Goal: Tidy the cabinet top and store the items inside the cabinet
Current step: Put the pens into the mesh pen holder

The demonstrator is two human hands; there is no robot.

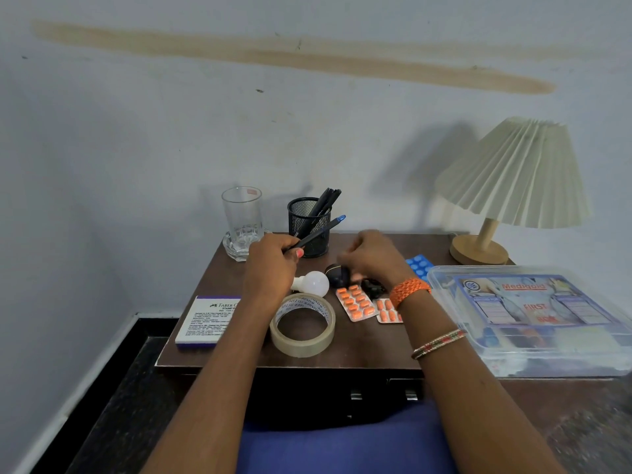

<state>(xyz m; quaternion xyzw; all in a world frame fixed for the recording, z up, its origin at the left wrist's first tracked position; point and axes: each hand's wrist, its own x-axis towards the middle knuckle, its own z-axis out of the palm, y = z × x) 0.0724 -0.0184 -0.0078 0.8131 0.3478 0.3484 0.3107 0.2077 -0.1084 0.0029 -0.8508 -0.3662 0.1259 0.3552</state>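
Note:
My left hand (273, 265) grips a dark pen with a blue cap (321, 230), its tip slanting up toward the black mesh pen holder (309, 227), which holds several dark pens. My right hand (371, 256) hovers, blurred, with fingers curled over a dark round object (337, 273) and a small black item (372, 288); whether it grips anything is unclear. On the brown cabinet top (359, 347) lie a white bulb (313, 283), a tape roll (302, 325), two orange pill strips (357, 302), a blue pill strip (418, 263) and a stamp pad box (205, 319).
An empty glass (242, 220) stands at the back left. A lamp with a pleated shade (513, 176) occupies the back right. A clear plastic first aid box (533, 316) sits at the right. The cabinet drawers with handles (355, 395) are below the front edge. The wall is close behind.

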